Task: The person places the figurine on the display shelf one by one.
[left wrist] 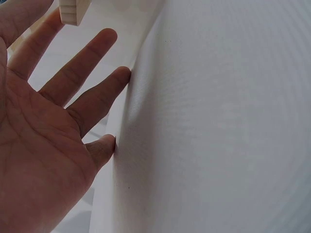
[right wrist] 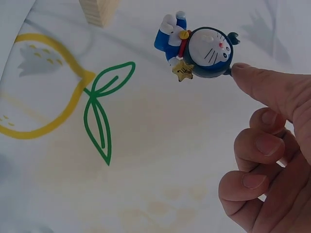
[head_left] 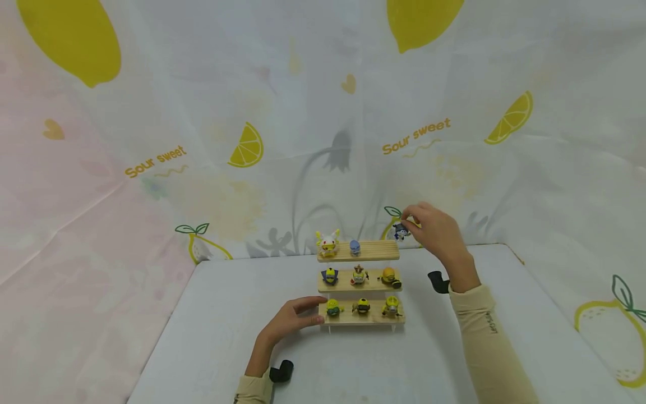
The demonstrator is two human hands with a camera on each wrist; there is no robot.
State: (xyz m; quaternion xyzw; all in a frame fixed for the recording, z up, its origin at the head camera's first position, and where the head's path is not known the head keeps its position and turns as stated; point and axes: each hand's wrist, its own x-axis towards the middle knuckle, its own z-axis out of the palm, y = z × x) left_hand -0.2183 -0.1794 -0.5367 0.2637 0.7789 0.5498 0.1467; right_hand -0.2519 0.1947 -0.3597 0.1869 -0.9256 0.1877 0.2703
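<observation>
My right hand (head_left: 433, 227) pinches a small blue-and-white cat figurine (head_left: 401, 231) between thumb and fingers. It holds the toy in the air just past the right end of the top shelf. In the right wrist view the figurine (right wrist: 209, 51) lies sideways, showing a whiskered face, a red collar and a gold star; my thumb (right wrist: 257, 82) is at its head. My left hand (head_left: 292, 321) is at the left end of the three-tier wooden display stand (head_left: 375, 320), thumb and index finger at the bottom shelf. The left wrist view shows its fingers (left wrist: 90, 60) straight and spread beside the shelf corner (left wrist: 73, 12).
On the top shelf sit a white-and-yellow figurine (head_left: 328, 244) and a pale blue one (head_left: 355, 248), both left of centre. Several yellow figurines (head_left: 358, 275) occupy the two lower shelves. Behind the white table (head_left: 227, 314) hangs a lemon-print cloth (head_left: 313, 123).
</observation>
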